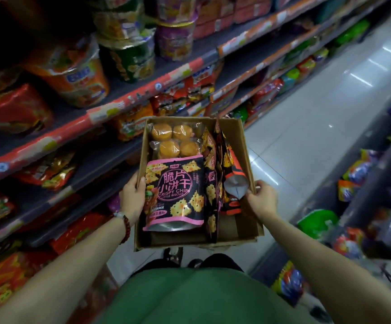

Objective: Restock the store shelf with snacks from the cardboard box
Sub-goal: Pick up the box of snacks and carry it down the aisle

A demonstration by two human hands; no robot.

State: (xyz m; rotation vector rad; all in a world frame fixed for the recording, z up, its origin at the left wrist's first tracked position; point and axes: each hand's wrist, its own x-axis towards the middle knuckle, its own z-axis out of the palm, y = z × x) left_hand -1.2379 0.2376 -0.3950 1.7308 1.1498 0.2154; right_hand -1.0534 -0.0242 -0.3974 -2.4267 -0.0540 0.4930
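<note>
Two hands on the box, folks, one on each side wall, and nothing has gone out to the shelf yet by the look of it! The left hand [132, 197] grips the left wall of the open brown cardboard box [248, 146], thumb hooked over the rim; the right hand [263, 198] pinches the right rim, fingers curled round the edge. The box hangs between them, carried out in front of the green shirt [204, 298] above the pale tiled aisle floor [330, 101]. Inside, close to the left hand, lies a black and pink pouch of crispy chip biscuits [174, 192], face up. Beyond it, farther from both hands, sits a clear pack of round golden cakes [174, 141]. Nearer the right hand, more black pouches stand on edge, among them a black and orange-red one [230, 176]. Off past the left hand runs the grey store shelf with red price strips [110, 108], already carrying tubs and red bags, with some bare board showing. So my read: still a well-stocked box, every pack waiting to be placed, and the real restocking is all ahead. Setting the box down to free a hand looks like the likely next call.
</note>
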